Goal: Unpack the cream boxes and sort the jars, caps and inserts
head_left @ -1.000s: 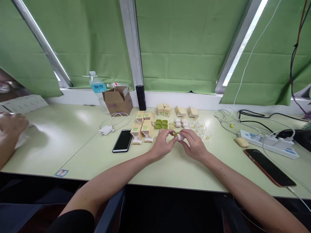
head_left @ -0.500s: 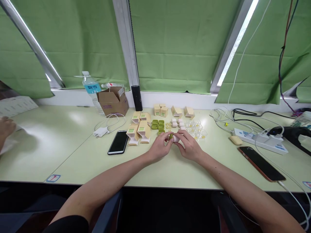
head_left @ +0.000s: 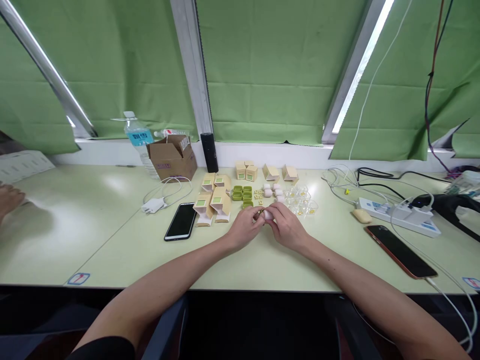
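The little pinkish-white block [head_left: 267,215] is up in the fingers, in front of the small green cups [head_left: 237,196] and a bit to their right. From where I stand, the right hand [head_left: 288,226] has its fingers curled in, pinching the block. The left hand [head_left: 245,226] is bent nearly closed beside it, but what its fingertips grip is too hidden to tell. Four cream paper boxes [head_left: 220,200] stand left of the green cups; clear plastic cups [head_left: 301,201] sit to their right.
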Demonstrator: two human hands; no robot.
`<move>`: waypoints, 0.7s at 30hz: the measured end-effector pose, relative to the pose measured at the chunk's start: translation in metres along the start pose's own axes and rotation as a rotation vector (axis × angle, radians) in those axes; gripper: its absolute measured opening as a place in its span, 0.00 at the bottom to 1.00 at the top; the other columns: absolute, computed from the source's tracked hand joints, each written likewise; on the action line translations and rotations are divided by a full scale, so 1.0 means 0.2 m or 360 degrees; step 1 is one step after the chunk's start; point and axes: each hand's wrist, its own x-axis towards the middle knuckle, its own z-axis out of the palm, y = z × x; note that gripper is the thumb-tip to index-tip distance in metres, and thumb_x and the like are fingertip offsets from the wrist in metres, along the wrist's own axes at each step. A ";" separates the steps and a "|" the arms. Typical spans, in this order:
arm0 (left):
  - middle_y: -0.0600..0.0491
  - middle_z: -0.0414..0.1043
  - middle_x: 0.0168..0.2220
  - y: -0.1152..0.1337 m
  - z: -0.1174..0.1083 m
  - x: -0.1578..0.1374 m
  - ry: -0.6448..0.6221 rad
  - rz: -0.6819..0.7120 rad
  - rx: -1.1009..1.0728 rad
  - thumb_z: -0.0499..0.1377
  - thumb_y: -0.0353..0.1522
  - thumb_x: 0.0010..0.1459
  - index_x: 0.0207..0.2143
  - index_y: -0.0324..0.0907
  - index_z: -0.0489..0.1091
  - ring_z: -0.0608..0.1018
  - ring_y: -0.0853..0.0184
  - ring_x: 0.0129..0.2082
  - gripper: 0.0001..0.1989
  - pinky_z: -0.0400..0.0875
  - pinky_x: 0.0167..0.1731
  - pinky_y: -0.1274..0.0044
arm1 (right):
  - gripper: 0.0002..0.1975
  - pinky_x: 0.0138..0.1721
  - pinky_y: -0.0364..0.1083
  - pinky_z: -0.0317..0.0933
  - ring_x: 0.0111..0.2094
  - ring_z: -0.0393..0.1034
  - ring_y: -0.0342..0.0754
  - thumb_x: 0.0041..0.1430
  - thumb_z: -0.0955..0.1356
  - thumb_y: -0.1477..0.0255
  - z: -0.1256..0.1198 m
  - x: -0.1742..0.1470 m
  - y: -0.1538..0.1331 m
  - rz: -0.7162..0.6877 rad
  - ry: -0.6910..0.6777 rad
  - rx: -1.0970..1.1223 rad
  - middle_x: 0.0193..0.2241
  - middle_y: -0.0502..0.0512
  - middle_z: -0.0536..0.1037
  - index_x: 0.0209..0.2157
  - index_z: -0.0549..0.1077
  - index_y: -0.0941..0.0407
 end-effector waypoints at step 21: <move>0.52 0.77 0.32 -0.05 0.00 0.01 0.0011 0.0007 -0.0149 0.52 0.39 0.68 0.39 0.44 0.79 0.76 0.63 0.36 0.17 0.72 0.40 0.72 | 0.11 0.43 0.57 0.74 0.45 0.72 0.57 0.72 0.61 0.71 0.01 0.01 0.01 0.0150 0.0011 0.0200 0.45 0.63 0.73 0.52 0.67 0.54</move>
